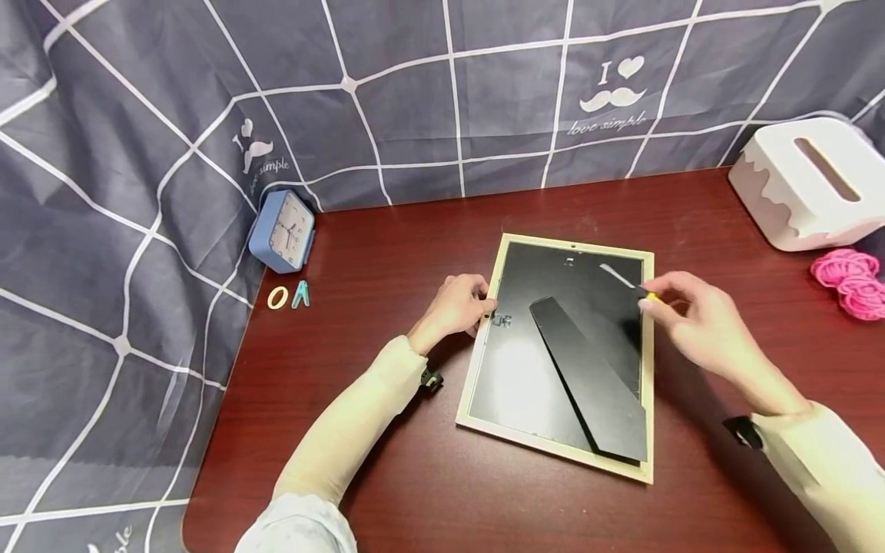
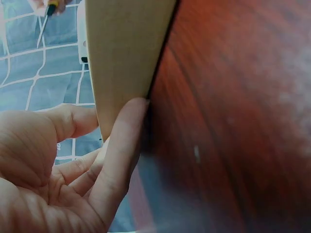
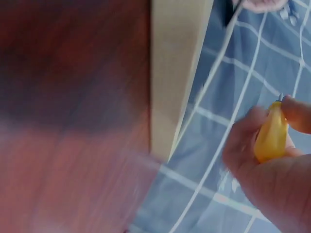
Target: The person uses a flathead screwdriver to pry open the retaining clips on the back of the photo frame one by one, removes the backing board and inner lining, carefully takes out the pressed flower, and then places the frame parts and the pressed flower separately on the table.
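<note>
The pale picture frame (image 1: 525, 361) is laid back side up on the dark red surface (image 1: 373, 261), at 4 o'clock from the middle of the head view. On its black back (image 1: 588, 288), a long black stand (image 1: 598, 392) is stretched from 11 o'clock down to 5 o'clock. A small metal hook (image 1: 569, 262) is seen at 12 o'clock, and a second hook (image 1: 502, 320) at 10 o'clock.

At 10 o'clock, the edge is pinched by the left hand (image 1: 452, 306), with the fingers (image 2: 124, 145) pressed on its side. A screwdriver (image 1: 643, 292) is held near 1 o'clock, its metal rod pointed toward 10 o'clock. Its yellow handle is pinched by the thumb and fingers of the right hand (image 1: 701, 326), near 3 o'clock. Whether the tip is touching the back cannot be told.

Farther out, a blue alarm clock (image 1: 282, 230) is found at 10 o'clock. Near it, at 9 o'clock, a cream ring (image 1: 270, 298) and a teal clip (image 1: 301, 292) are laid side by side. A white and pink tissue box (image 1: 795, 192) is placed at 2 o'clock, with bright pink yarn (image 1: 853, 284) set near it, toward 3 o'clock. At 12 o'clock, gray cloth (image 1: 408, 100) with white lines is hung.
</note>
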Available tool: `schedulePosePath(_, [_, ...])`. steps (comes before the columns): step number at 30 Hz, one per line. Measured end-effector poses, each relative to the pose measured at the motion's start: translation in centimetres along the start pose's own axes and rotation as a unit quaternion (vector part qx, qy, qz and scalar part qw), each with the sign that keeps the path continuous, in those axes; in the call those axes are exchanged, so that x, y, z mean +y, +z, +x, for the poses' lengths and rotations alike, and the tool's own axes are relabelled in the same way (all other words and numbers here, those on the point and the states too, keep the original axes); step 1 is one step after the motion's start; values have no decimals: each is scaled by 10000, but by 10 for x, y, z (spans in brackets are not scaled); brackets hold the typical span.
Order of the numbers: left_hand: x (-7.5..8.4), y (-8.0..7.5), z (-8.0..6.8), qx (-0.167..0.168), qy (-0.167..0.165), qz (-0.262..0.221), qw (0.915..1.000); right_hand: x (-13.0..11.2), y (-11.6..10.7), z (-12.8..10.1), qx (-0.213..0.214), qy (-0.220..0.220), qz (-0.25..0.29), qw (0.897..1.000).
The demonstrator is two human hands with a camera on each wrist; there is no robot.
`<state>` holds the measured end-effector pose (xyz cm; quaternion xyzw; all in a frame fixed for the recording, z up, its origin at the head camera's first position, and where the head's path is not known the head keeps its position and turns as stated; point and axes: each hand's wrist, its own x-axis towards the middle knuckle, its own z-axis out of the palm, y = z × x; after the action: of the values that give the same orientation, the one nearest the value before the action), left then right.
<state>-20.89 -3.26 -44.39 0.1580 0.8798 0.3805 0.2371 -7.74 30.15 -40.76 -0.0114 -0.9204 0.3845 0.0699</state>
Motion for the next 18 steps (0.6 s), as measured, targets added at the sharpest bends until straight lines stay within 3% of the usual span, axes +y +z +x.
schedulePosePath(5, [-4, 0, -8, 82, -141, -129, 9998, 29, -31, -25, 398, 723, -369, 9959])
schedulePosePath(12, [-11, -2, -17, 224, -339, -376, 9985, 73, -70, -49, 679, 1768, -943, 9774])
schedulePosePath(14, [-13, -3, -19, 250, -328, -355, 9985, 86, -77, -54, 746, 1941, -652, 9760])
schedulePosePath(18, [-17, -5, -23, 336, -357, -416, 9979, 110, -86, -60, 960, 1950, 486, 9749])
